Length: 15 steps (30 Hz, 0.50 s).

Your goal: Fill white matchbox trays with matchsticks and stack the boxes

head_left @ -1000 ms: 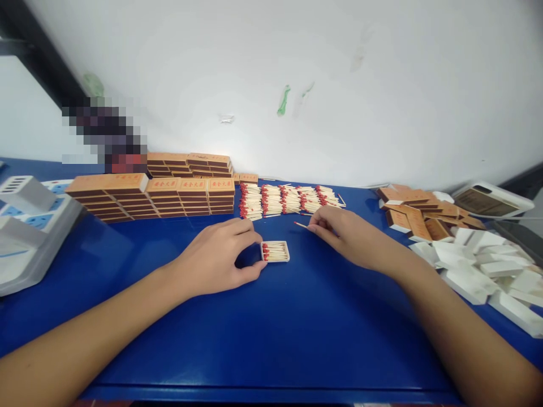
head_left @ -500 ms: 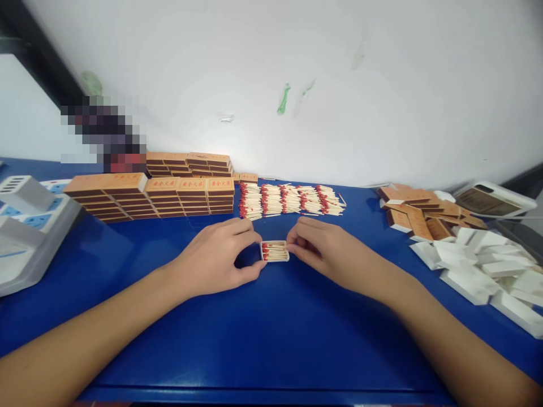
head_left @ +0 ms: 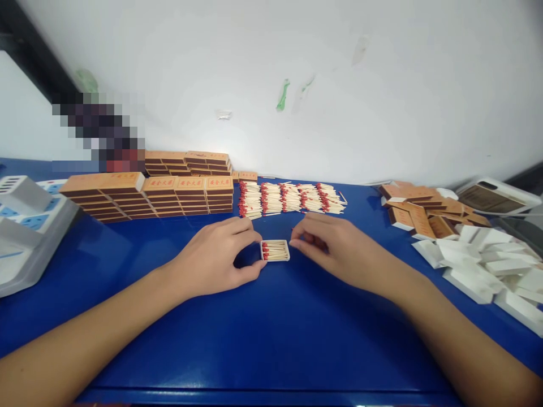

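Observation:
My left hand (head_left: 220,257) grips the left end of a small white matchbox tray (head_left: 275,260) between thumb and index finger. The tray lies flat on the blue table, with red-tipped matches (head_left: 276,249) lying in it, heads to the left. Just right of the tray, apart from it, is my right hand (head_left: 324,243), its thumb and fingers drawn together. A tiny dark red speck shows by those fingertips; what they hold, if anything, is too small to make out. Behind the tray, loose matches (head_left: 291,199) lie in several bunches.
Stacked matchboxes (head_left: 169,195) stand at the back left, with more behind them by the white wall. A white power strip (head_left: 38,226) sits far left. To the right lie orange matchbox sleeves (head_left: 418,217), a heap of white trays (head_left: 479,265) and a phone (head_left: 496,196).
My right hand has drawn back slightly to the right, away from the tray's edge. The left hand keeps its grip on the tray.

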{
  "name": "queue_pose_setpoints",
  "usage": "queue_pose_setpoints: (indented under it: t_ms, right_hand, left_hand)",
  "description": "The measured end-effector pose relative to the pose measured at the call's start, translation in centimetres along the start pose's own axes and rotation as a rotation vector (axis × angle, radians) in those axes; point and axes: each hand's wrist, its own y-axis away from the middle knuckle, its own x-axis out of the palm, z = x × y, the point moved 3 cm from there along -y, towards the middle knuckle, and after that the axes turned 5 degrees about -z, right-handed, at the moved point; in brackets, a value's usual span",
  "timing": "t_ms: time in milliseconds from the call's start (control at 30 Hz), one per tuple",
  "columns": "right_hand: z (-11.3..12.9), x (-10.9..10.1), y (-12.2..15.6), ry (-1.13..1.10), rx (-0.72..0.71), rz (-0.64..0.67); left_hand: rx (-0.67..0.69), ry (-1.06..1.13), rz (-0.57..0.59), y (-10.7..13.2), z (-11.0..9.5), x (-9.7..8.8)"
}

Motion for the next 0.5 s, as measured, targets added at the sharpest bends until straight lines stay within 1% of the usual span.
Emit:
queue_pose_setpoints:
  t_ms: [67, 100, 200, 267, 367, 433, 500]
  right_hand:
    - [-1.4, -0.5, -0.1, 0.064, 0.08, -0.034]
    - [-2.2, -0.7, -0.1, 0.097, 0.124, -0.03]
    - [-4.2, -0.5, -0.2, 0.119, 0.224, 0.047]
    - [-4.6, -0.3, -0.2, 0.084, 0.242, 0.08]
    - [-3.7, -0.1, -0.3, 0.028, 0.203, 0.044]
    - [-2.3, 0.1, -0.4, -0.029, 0.159, 0.006]
    - [-0.8, 0.5, -0.4, -0.086, 0.101, 0.0]
  left_hand:
    - [0.002, 0.003, -0.005, 0.0, 0.0, 0.0]
    - [0.003, 0.002, -0.006, 0.0, 0.0, 0.0]
    - [0.004, -0.004, -0.007, 0.1, 0.0, 0.0]
    - [0.005, -0.005, -0.008, 0.1, 0.0, 0.0]
    - [0.005, -0.008, -0.01, 0.1, 0.0, 0.0]
    - [0.004, -0.013, -0.007, 0.1, -0.1, 0.1]
    - [0.005, -0.015, -0.003, 0.1, -0.1, 0.1]
